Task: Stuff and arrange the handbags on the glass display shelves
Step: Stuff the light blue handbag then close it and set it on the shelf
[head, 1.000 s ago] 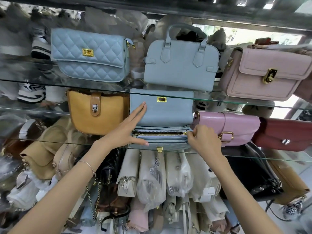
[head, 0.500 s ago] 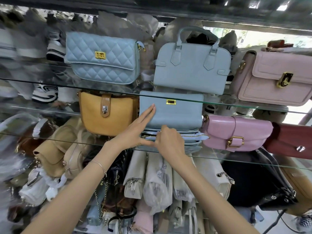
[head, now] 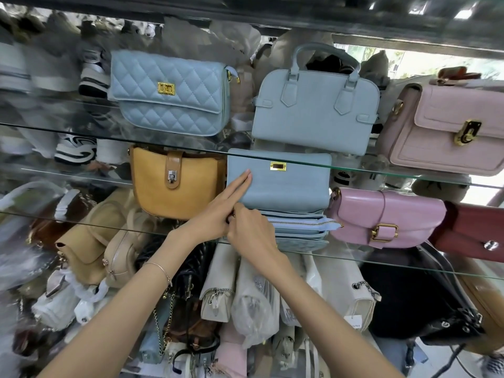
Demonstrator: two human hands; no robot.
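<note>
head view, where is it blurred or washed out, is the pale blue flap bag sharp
Head view: the smooth pale blue flap handbag is sharp; the left edge is smeared; daylight blows out the upper right; the glass shelf edge bows from wide-angle distortion.

I count three blue handbags (head: pixel 278 184), two pink handbags (head: pixel 387 216), one mustard handbag (head: pixel 174 184), one dark red handbag (head: pixel 474 230), two hands: my left hand (head: pixel 215 214), right hand (head: pixel 253 233).
</note>
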